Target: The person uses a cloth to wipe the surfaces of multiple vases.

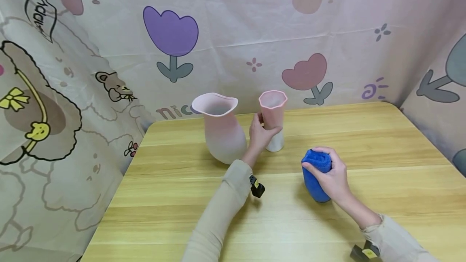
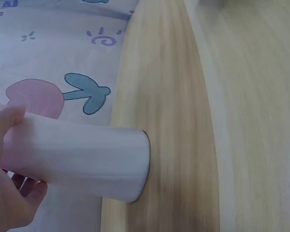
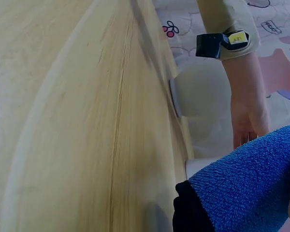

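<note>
My left hand [image 1: 259,134] grips a slim pink-and-white vase [image 1: 274,118] with a scalloped rim, its thumb on one side and fingers on the other. The vase stands upright on the wooden table, and its white lower end [image 2: 96,157] shows in the left wrist view. To its left is a wider pink-to-white vase [image 1: 225,136] with a wavy rim, close beside my left wrist. My right hand [image 1: 335,177] holds a rolled blue towel [image 1: 316,181] upright over the table's right half. Close up, the fuzzy towel [image 3: 251,183] hides part of the slim vase in the right wrist view.
The wooden table [image 1: 156,197] has rounded back corners. A cloth backdrop [image 1: 233,19] printed with flowers and bears hangs behind it and along both sides. Small black cameras [image 1: 257,187] sit on both wrists.
</note>
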Available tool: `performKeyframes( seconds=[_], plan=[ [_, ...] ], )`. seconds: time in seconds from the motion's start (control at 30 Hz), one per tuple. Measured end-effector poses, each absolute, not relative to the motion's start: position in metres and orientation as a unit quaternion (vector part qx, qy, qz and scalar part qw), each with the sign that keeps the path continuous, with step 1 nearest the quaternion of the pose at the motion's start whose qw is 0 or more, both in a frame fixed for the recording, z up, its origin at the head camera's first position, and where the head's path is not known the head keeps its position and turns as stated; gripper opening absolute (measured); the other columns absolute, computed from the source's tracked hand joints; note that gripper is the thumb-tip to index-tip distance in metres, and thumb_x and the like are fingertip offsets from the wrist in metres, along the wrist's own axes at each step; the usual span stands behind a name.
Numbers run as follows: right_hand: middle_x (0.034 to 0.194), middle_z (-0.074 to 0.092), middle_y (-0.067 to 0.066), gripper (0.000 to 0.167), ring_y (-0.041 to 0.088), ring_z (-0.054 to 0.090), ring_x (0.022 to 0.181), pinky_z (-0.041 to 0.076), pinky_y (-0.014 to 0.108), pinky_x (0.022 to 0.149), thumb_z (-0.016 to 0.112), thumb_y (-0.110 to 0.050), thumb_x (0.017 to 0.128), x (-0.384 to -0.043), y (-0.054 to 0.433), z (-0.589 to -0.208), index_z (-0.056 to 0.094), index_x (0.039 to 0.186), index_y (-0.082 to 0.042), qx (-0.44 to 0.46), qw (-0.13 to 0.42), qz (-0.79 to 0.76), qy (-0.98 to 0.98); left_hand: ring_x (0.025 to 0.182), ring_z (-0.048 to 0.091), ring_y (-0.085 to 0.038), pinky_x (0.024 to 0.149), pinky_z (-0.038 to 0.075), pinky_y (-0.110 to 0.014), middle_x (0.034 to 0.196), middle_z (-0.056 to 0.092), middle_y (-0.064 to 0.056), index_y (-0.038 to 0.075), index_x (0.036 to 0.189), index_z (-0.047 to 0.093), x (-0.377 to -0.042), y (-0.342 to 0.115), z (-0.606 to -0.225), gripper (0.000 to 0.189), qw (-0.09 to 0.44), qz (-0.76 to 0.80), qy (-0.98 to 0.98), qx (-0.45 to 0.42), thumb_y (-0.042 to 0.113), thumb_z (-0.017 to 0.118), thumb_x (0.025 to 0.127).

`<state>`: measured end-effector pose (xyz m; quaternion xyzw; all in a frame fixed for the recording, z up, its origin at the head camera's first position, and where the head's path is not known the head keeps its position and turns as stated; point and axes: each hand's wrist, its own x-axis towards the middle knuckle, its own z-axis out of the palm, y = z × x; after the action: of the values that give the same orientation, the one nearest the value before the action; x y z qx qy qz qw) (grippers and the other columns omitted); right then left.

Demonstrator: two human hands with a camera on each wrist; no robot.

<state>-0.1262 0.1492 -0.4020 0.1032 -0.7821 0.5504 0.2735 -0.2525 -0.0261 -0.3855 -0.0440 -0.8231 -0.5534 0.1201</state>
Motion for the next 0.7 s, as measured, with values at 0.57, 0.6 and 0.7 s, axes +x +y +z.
performKeyframes(
  seconds=[0.57, 0.6, 0.7],
  plan=[
    [0.1, 0.057, -0.018, 0.046, -0.004, 0.055, 0.089, 0.044, 0.007, 0.075, 0.075, 0.009, 0.064, -0.127, 0.151, -0.397, 0.058, 0.106, 0.0, 0.096, 0.273, 0.55, -0.784, 0.097, 0.054, -0.015, 0.082, 0.05, -0.024, 0.104, 0.059, -0.005, 0.007, 0.116, 0.049, -0.237, -0.033, -0.389, 0.06, 0.112, -0.561, -0.818, -0.058, 0.019, 0.08, 0.066],
    [0.1, 0.057, -0.018, 0.046, -0.004, 0.055, 0.09, 0.044, 0.007, 0.075, 0.075, 0.009, 0.064, -0.128, 0.151, -0.397, 0.058, 0.106, 0.0, 0.097, 0.273, 0.55, -0.784, 0.098, 0.054, -0.015, 0.082, 0.05, -0.024, 0.104, 0.058, -0.005, 0.007, 0.116, 0.05, -0.235, -0.034, -0.389, 0.06, 0.107, -0.563, -0.817, -0.06, 0.018, 0.081, 0.066],
    [0.1, 0.057, -0.017, 0.046, -0.004, 0.055, 0.09, 0.044, 0.007, 0.075, 0.075, 0.009, 0.064, -0.128, 0.151, -0.397, 0.058, 0.106, 0.0, 0.101, 0.274, 0.553, -0.781, 0.098, 0.054, -0.016, 0.083, 0.05, -0.025, 0.105, 0.058, -0.006, 0.006, 0.116, 0.049, -0.226, -0.039, -0.387, 0.061, 0.089, -0.57, -0.814, -0.069, 0.017, 0.081, 0.065]
  ],
)
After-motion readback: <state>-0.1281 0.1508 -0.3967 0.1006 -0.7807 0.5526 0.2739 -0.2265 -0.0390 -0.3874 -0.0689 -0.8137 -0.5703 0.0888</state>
